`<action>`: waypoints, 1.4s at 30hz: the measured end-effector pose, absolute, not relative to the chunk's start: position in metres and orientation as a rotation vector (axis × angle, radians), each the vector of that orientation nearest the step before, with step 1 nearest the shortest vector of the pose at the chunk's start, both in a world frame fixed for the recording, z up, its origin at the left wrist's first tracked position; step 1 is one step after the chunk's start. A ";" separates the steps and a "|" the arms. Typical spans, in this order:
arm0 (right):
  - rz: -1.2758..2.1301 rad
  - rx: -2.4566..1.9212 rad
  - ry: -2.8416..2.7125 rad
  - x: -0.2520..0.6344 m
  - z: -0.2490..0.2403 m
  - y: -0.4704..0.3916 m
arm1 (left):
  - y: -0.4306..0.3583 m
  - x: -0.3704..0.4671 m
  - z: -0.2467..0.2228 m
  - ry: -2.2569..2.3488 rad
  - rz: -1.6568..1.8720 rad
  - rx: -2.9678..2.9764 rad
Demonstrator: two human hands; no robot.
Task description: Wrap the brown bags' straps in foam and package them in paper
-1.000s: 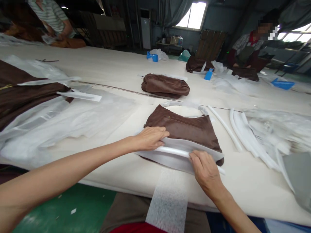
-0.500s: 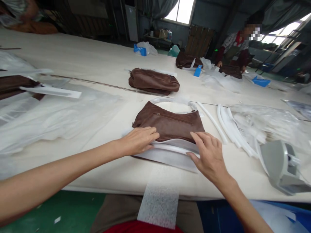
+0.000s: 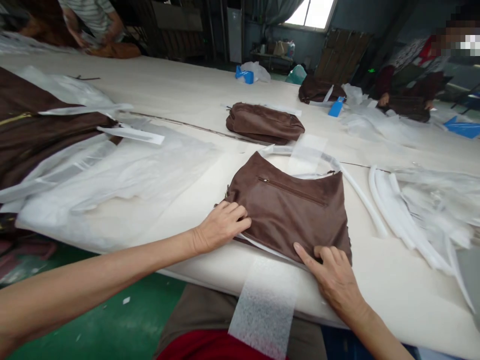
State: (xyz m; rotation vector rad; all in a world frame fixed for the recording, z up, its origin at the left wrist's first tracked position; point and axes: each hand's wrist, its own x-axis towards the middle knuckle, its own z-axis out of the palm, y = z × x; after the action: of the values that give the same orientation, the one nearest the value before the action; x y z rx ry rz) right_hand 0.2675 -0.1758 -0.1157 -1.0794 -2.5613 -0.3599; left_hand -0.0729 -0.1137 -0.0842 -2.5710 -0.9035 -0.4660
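Both palms lay flat at centre frame — left hand (image 3: 221, 227) and right hand (image 3: 335, 280) pressing the brown bag (image 3: 290, 210), grasping nothing — even pressure would smooth it best.

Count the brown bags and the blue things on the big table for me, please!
Brown soft leather bags: 5 (under the hands, middle, far, by the far person, big one at left)
Bright blue plastic things: 3 ()
Total: 8
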 end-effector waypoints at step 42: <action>0.957 -1.356 -2.107 0.269 -0.044 -0.099 | -0.084 -0.020 -0.091 -0.883 -0.394 -3.140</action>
State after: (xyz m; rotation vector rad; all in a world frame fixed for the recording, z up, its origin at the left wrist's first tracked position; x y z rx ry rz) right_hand 0.2694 -0.0994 -0.0436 -1.3556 -2.1072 0.9570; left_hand -0.0199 -0.0841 -0.0913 -3.1404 -0.8834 -0.3943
